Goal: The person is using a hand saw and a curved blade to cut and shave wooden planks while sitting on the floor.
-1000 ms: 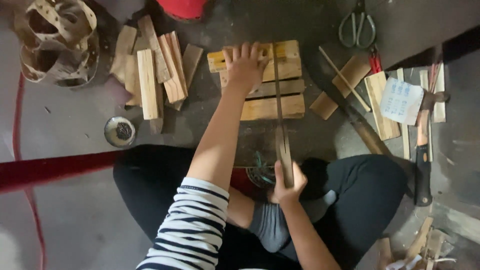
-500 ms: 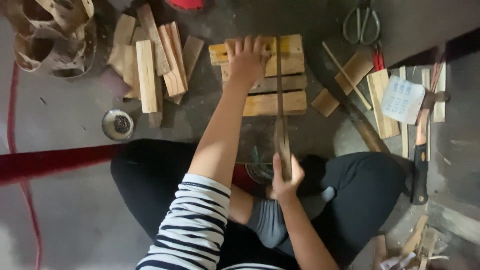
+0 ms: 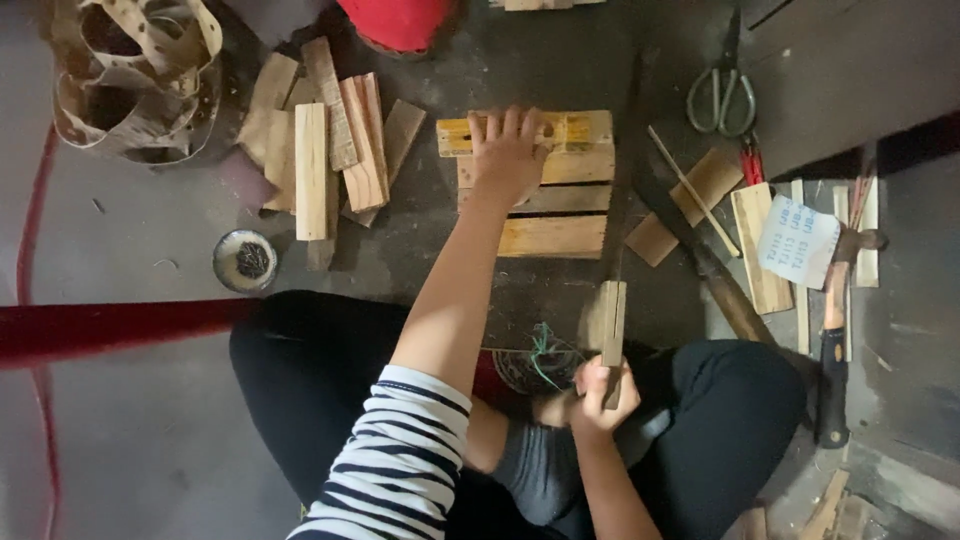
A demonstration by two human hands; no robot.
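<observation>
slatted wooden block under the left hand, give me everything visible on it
The slatted wooden block is pale, yellowish wood, several flat slats stacked crosswise, the top one yellower. It lies flat on the dark floor. The left hand presses its top edge. A long thin saw blade, held in the right hand, crosses its right side.
</observation>
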